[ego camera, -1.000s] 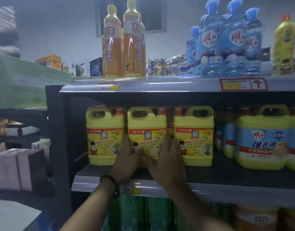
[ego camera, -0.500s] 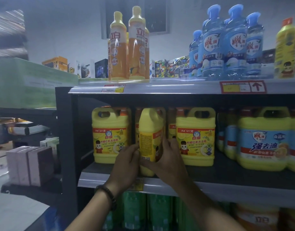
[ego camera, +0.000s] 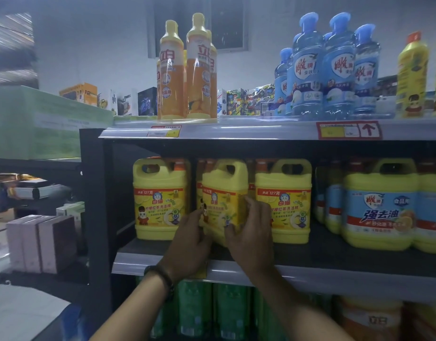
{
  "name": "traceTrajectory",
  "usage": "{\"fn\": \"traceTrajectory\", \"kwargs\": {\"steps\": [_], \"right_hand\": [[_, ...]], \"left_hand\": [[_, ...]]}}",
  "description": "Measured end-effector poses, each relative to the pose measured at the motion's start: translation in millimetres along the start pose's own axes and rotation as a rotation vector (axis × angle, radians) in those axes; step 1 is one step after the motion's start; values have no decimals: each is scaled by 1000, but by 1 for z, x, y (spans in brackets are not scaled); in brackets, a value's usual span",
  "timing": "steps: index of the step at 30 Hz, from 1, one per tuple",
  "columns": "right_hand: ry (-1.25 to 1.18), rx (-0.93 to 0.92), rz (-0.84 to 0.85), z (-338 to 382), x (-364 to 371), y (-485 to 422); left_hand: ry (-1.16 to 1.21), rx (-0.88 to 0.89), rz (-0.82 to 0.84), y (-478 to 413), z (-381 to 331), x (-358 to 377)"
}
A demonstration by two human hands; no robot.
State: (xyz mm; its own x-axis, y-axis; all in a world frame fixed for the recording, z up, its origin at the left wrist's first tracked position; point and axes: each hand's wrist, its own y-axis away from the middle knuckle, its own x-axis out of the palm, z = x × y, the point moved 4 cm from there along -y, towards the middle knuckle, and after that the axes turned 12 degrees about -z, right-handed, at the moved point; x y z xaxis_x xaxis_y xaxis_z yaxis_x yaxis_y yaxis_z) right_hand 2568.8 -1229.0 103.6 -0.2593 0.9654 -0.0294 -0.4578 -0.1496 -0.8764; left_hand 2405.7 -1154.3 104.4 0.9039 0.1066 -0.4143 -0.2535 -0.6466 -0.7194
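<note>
Yellow plastic fills our grip: we hold the middle jug (ego camera: 224, 200) with both hands on the dark shelf (ego camera: 310, 254), in the gap between the left jug (ego camera: 160, 200) and the right jug (ego camera: 285, 200). Our left hand (ego camera: 189, 244) curls its fingers round the lower left corner. Our right hand (ego camera: 251, 232) wraps the lower right side, fingers spread up over the label.

We take it low and from both sides, we judge, because a full jug is heavy and the board above leaves little room to reach the handle. Two hands near the base also let us swivel it. It stands twisted, one corner towards us, while its neighbours face squarely out, so the work looks like turning it to match the row. Our hands cover its base, so we cannot tell whether it rests on the shelf or is lifted.

The jug is squat and blocky, with a moulded loop handle on top and a yellow label under a red band, the print slightly blurred.
</note>
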Motion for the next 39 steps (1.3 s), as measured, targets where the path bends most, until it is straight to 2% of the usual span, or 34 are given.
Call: {"fn": "traceTrajectory", "kwargs": {"steps": [4, 8, 15, 26, 30, 33, 36, 39], "right_hand": [[38, 104, -29, -8, 1, -2], [60, 64, -30, -9, 4, -1], [155, 24, 165, -15, 17, -1], [221, 24, 284, -15, 23, 3], [218, -146, 197, -4, 16, 6], [224, -270, 187, 14, 19, 13], [157, -226, 216, 39, 37, 23], [77, -175, 243, 66, 66, 28]], "left_hand": [[-79, 34, -7, -8, -4, 3], [-131, 112, -29, -9, -1, 3], [-186, 100, 3, -8, 7, 19], [-228, 180, -146, -1, 10, 20], [-270, 223, -292, -2, 17, -14], [-256, 128, -451, -8, 41, -53], [-285, 81, -575, -17, 64, -75], [-293, 47, -626, -19, 74, -71]]}}
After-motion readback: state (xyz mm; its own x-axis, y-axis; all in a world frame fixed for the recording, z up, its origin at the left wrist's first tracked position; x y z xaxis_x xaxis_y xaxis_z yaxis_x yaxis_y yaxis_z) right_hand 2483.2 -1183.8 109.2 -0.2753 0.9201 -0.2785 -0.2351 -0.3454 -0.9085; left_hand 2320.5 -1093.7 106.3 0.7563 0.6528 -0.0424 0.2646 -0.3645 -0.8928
